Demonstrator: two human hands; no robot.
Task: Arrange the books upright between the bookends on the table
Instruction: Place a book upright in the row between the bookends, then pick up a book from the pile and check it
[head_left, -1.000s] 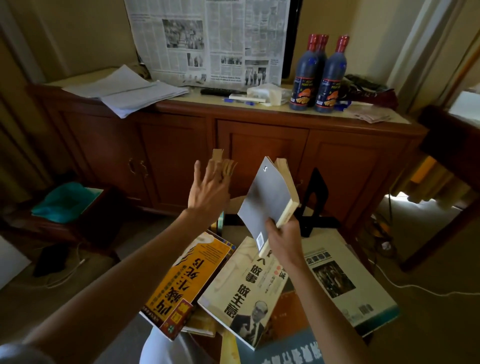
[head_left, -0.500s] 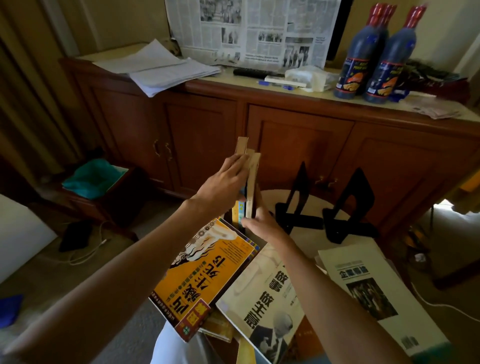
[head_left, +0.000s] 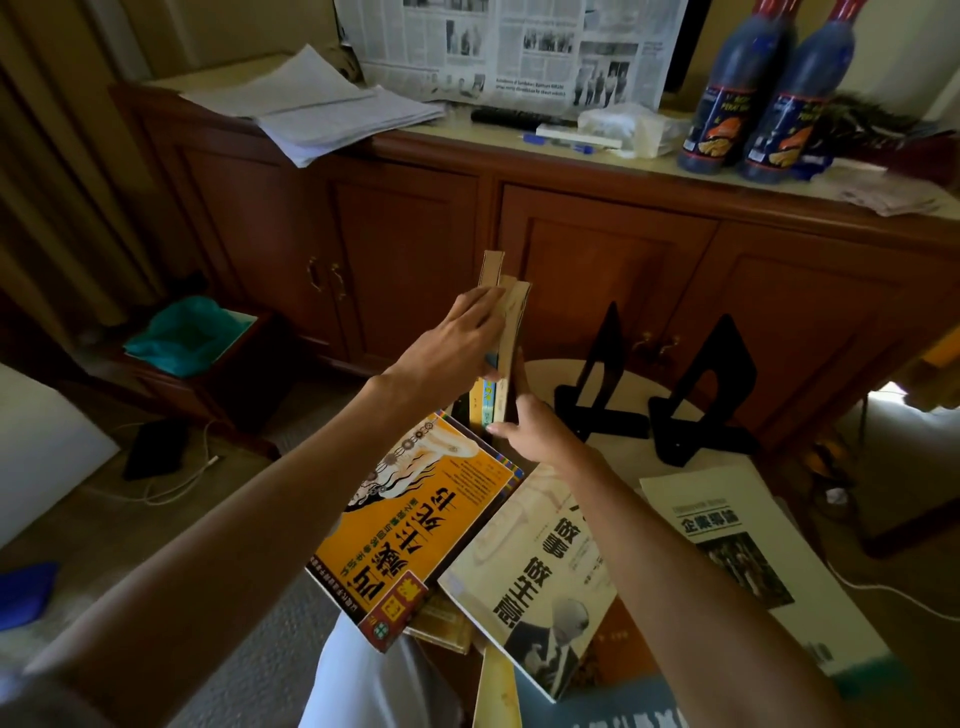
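Two black bookends (head_left: 602, 384) and (head_left: 706, 395) are standing side by side on the round counter (head_left: 613, 452), just right of the hands and not bracketing anything. An orange-covered book (head_left: 421, 519), a cream book with a portrait (head_left: 530, 566) and a white magazine (head_left: 737, 551) are lying flat and overlapping across the near side, crowding the space in front of the upright books (head_left: 506, 332). Those few thin books are standing on end at the counter's left edge. The left hand (head_left: 457, 343) is pressing flat against their left side, its grip spread wide over the covers; the right hand (head_left: 535, 431) is bracing them low on the right, fingers partly curled against the outermost book. Behind, a wooden sideboard (head_left: 597, 249) is carrying loose papers (head_left: 322, 114), a newspaper (head_left: 514, 47) and two dark bottles (head_left: 769, 98). A teal cloth (head_left: 187, 332) is lying in a low box on the floor.
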